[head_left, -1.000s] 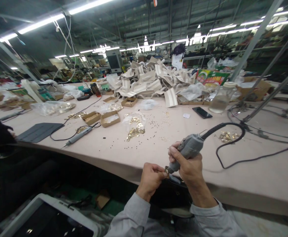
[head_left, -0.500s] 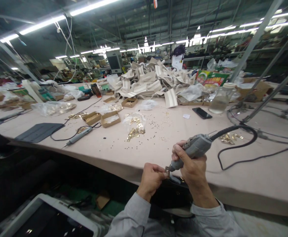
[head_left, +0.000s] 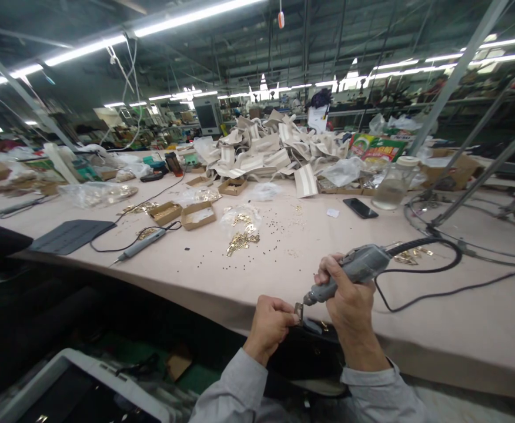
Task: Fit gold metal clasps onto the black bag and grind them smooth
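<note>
My right hand point(head_left: 349, 302) is wrapped round a grey corded electric screwdriver point(head_left: 350, 271), its tip pointing left and down. The tip touches a small metal fitting point(head_left: 298, 309) pinched in the fingers of my left hand point(head_left: 270, 324). Both hands hover at the near edge of the beige table point(head_left: 248, 276), over a black bag point(head_left: 310, 346) in my lap. The tool's black cord point(head_left: 420, 258) loops away to the right across the table.
Gold metal fittings point(head_left: 241, 239) and tiny screws lie scattered mid-table. Small cardboard boxes point(head_left: 198, 215), a second screwdriver point(head_left: 140, 245), a dark mat point(head_left: 70, 235), a phone point(head_left: 360, 207), a jar point(head_left: 393, 183) and a heap of striped fabric pieces point(head_left: 270, 147) lie farther back. Metal stand legs point(head_left: 482, 176) cross at right.
My right hand has tilted the screwdriver's rear end up and to the right, dragging the cord loop with it. The left hand keeps its pinch on the fitting. The view has shifted slightly.
</note>
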Motion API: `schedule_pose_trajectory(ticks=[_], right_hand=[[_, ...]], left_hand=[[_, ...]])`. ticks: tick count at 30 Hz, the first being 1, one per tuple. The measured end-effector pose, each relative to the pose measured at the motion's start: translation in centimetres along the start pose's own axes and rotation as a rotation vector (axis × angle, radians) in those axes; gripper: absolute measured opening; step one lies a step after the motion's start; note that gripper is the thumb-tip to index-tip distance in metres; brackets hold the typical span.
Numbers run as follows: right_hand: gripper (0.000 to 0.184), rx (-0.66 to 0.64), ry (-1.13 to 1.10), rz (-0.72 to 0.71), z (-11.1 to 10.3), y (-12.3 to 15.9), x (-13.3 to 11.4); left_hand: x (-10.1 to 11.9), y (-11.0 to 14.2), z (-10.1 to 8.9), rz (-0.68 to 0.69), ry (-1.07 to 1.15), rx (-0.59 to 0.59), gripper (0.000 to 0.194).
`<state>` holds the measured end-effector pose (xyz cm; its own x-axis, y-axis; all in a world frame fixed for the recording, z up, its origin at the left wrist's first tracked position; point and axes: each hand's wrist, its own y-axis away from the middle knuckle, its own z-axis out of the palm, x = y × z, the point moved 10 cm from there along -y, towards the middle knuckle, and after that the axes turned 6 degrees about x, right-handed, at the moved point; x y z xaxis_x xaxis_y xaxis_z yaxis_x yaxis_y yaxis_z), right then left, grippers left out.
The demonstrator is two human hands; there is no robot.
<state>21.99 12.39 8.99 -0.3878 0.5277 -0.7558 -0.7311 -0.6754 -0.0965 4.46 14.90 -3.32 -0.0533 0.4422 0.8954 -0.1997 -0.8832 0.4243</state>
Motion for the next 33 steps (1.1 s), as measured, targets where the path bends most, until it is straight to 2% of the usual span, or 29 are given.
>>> schedule_pose_trajectory(ticks=[14,24,33], right_hand=[[0.04,0.046,-0.031,0.005,-0.6,-0.2,0.0],[0.042,0.028,-0.02,-0.025,-0.3,0.1,-0.5],[0.035,-0.001,0.005,-0.037,0.0,0.3,-1.0]], left_hand=[[0.0,-0.2,-0.1,0.057,-0.034,0.001,0.019],[0.1,-0.6,-0.7,0.151,-0.176,0.097,0.019],[0.7,-0.3,-0.8,0.207,-0.247,0.113,0.018]])
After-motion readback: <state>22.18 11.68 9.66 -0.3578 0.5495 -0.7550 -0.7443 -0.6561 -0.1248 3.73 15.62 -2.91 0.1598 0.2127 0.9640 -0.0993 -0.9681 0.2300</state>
